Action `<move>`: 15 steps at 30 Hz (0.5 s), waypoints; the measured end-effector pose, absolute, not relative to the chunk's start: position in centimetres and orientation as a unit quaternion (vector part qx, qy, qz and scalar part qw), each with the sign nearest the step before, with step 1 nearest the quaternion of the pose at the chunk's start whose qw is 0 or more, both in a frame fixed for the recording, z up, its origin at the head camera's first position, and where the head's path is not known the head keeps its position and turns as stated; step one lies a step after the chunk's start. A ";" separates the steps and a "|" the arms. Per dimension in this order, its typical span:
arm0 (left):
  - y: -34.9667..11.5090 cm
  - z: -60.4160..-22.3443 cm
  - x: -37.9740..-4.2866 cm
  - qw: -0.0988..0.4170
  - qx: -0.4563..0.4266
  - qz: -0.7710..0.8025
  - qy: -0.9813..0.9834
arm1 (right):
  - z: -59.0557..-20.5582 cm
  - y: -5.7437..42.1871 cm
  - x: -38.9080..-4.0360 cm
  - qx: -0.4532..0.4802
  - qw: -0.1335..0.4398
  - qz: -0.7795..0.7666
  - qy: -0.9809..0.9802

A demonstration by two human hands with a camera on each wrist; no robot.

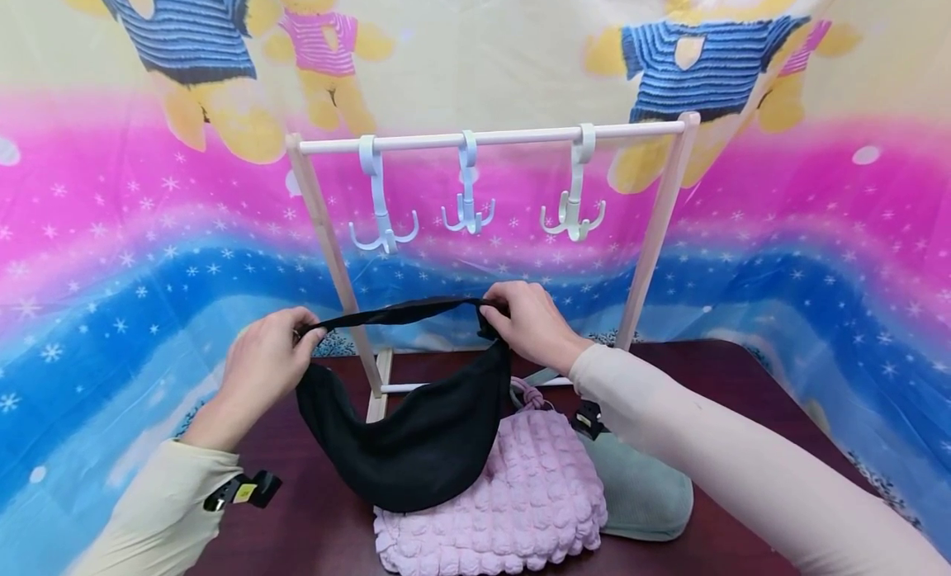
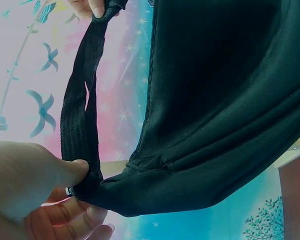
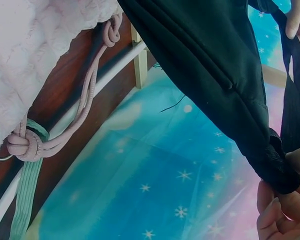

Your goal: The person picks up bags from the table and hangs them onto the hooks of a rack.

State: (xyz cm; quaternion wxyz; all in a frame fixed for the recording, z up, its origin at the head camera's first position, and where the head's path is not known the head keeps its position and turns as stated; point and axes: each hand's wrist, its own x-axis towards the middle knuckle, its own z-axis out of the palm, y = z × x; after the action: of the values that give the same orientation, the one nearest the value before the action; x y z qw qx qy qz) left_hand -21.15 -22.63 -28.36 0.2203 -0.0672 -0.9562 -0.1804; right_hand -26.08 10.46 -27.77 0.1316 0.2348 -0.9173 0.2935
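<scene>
My left hand [image 1: 263,365] pinches one end of a black strap [image 1: 401,313] between thumb and fingers, left of the frame's centre, and my right hand [image 1: 537,324] grips the other end just right of centre. The strap is stretched between them, and the black bag [image 1: 404,456] hangs below it in the lower middle of the frame, overlapping a puffy pink bag [image 1: 520,502]; whether the two touch I cannot tell. The pink bag lies at the bottom centre on the dark red surface [image 1: 743,411], with a grey-green bag [image 1: 646,487] partly behind it, lower right. Beyond my hands stands a rack [image 1: 654,238], three pronged hooks [image 1: 466,188] on its top bar across the upper middle, before a printed cloth [image 1: 111,312] with bears and snowflakes.
</scene>
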 end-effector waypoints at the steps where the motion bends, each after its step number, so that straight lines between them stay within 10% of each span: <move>1: -22.6 -28.3 -21.1 0.219 -0.067 -0.182 -0.956 | -27.7 10.5 -26.1 0.235 0.133 0.294 -0.917; 15: -22.6 -27.7 -20.8 0.218 -0.058 -0.200 -0.954 | -26.8 10.4 -25.9 0.238 0.155 0.297 -0.912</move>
State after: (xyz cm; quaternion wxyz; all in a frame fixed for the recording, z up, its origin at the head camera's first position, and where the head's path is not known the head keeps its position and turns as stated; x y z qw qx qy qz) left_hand -20.82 -22.56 -27.68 0.2176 -0.0577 -0.9536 -0.2000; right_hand -25.93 10.38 -26.82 0.1555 0.2383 -0.9115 0.2969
